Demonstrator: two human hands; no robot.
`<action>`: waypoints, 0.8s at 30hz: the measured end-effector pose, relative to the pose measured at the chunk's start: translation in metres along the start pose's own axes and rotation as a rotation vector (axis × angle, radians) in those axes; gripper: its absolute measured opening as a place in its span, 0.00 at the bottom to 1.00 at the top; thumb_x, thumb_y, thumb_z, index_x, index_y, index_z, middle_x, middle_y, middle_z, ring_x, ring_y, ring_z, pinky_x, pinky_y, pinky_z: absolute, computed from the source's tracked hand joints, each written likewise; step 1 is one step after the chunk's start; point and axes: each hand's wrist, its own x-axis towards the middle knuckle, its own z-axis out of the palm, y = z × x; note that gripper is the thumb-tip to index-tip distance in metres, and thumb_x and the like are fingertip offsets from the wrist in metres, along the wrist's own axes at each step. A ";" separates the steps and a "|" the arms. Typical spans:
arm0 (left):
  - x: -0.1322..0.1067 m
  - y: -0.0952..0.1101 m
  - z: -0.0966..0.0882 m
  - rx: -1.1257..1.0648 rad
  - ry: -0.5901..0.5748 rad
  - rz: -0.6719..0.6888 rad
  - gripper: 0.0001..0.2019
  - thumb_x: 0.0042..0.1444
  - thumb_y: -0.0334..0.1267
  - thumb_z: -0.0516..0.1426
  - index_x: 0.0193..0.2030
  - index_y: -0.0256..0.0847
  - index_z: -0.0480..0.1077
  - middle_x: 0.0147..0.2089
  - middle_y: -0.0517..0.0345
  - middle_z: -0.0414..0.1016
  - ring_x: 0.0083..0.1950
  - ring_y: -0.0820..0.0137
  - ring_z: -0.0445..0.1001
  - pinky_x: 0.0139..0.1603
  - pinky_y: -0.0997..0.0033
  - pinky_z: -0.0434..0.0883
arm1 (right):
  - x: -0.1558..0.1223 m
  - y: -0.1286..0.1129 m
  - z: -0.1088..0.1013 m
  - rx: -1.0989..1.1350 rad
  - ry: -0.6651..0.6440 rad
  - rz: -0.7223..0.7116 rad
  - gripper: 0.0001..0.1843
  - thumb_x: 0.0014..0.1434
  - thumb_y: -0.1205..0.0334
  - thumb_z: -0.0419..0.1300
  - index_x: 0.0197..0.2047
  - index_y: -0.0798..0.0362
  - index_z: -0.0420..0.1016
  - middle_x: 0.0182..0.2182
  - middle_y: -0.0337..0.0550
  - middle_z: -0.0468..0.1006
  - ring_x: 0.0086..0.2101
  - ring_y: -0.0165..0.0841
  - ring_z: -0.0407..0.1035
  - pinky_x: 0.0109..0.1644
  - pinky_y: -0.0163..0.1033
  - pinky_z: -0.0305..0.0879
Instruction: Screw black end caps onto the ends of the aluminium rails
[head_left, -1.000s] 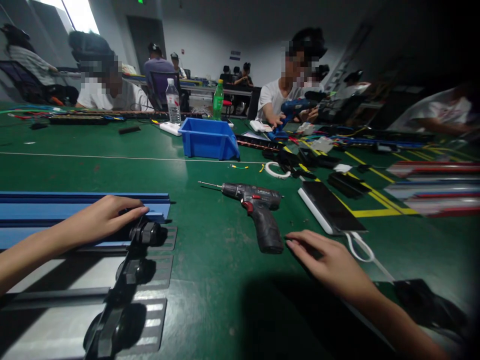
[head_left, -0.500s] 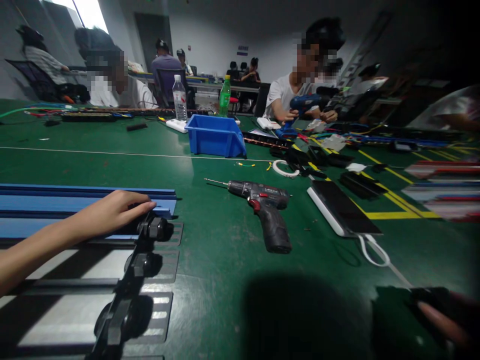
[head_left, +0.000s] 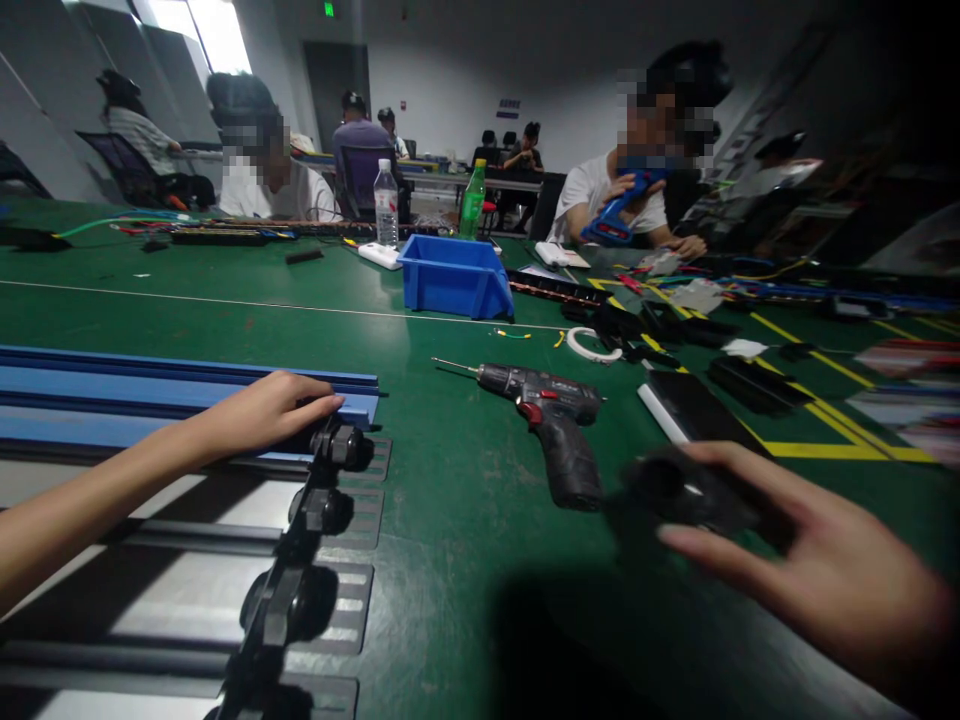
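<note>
My left hand point(head_left: 262, 415) lies over the blue metal rail point(head_left: 45, 385), fingers stretched toward its right end. Its thumb is by a black end bracket point(head_left: 285, 540) fitted with several black hexagonal cable glands point(head_left: 343, 446). Slotted grey tabs point(head_left: 349, 595) stick out beyond that bracket. On the right, my right hand point(head_left: 817, 560) is closed around a black part with a round opening point(head_left: 675, 485); motion blur hides its exact kind. A black and red cordless drill point(head_left: 559, 420) lies on the table, just left of this part, its long bit pointing left.
A blue bin point(head_left: 454, 280) stands on the green table point(head_left: 450, 520), with a water bottle point(head_left: 386, 205) and a green bottle point(head_left: 472, 200) behind. A black and white device point(head_left: 701, 410) and a white ring point(head_left: 592, 345) lie right. Across, a person holds a blue power tool point(head_left: 626, 205).
My right hand has come up and inward from the lower right corner, bringing the black part beside the drill. My left hand stays on the rail while the view has shifted slightly.
</note>
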 end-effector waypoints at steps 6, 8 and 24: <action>-0.001 -0.002 0.001 -0.044 0.026 0.006 0.23 0.69 0.54 0.49 0.41 0.38 0.78 0.32 0.56 0.78 0.32 0.67 0.73 0.35 0.71 0.63 | 0.093 -0.120 0.101 0.198 -0.247 -0.160 0.28 0.55 0.39 0.69 0.49 0.50 0.73 0.41 0.46 0.81 0.38 0.41 0.75 0.41 0.45 0.71; -0.001 -0.002 0.000 -0.051 0.011 -0.013 0.24 0.70 0.54 0.49 0.40 0.38 0.77 0.32 0.57 0.77 0.32 0.68 0.72 0.35 0.71 0.62 | 0.111 -0.136 0.137 0.199 -0.212 -0.263 0.27 0.55 0.42 0.71 0.47 0.54 0.73 0.41 0.48 0.79 0.41 0.43 0.74 0.45 0.47 0.71; -0.002 -0.002 0.000 -0.060 0.004 -0.051 0.23 0.70 0.55 0.49 0.36 0.39 0.74 0.29 0.61 0.74 0.31 0.70 0.69 0.34 0.71 0.61 | 0.111 -0.129 0.208 0.421 -0.165 -0.363 0.31 0.64 0.66 0.62 0.68 0.57 0.60 0.57 0.55 0.72 0.49 0.40 0.73 0.56 0.48 0.73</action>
